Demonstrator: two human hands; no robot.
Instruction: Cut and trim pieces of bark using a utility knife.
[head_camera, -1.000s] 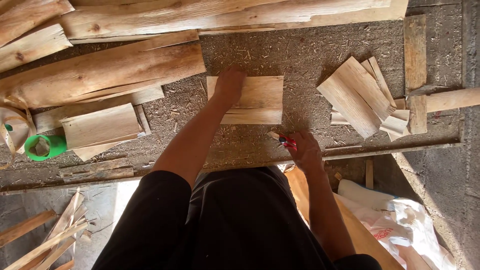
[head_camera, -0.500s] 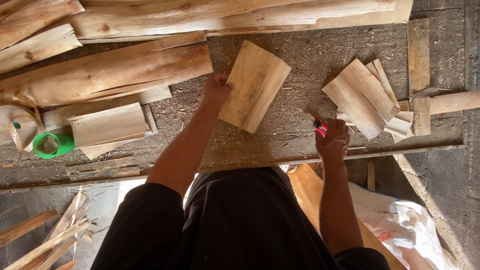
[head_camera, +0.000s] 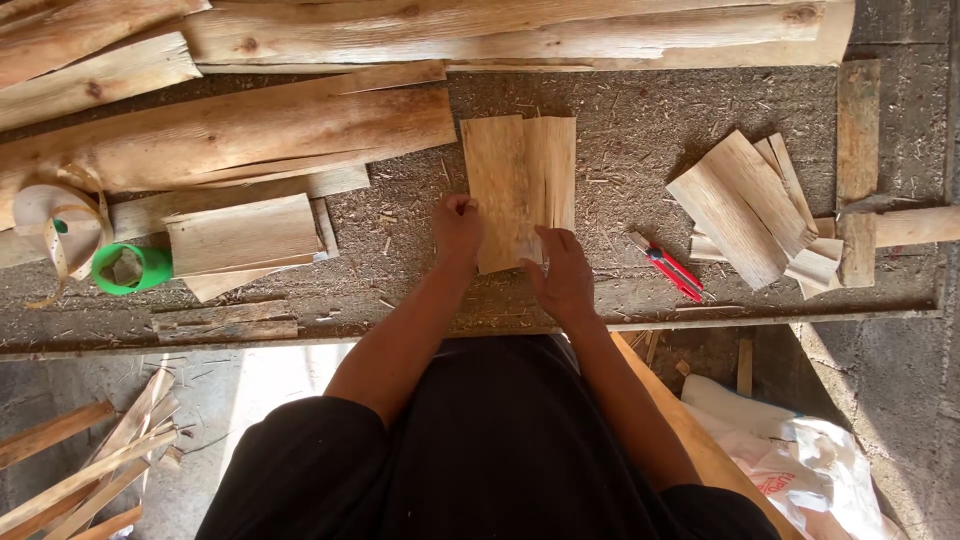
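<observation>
You held the thin wooden board (head_camera: 518, 185) flat on the sawdust-strewn workbench (head_camera: 620, 130), your left hand (head_camera: 457, 228) pinching its lower left edge, your right hand (head_camera: 563, 272) pressing fingers on its lower right, near the red utility knife (head_camera: 668, 268).

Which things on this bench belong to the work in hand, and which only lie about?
In hand:
- thin wood sheet, touched by left hand and right hand

Lying about:
- red utility knife
- green tape roll
- stack of cut pieces
- rough planks
</observation>
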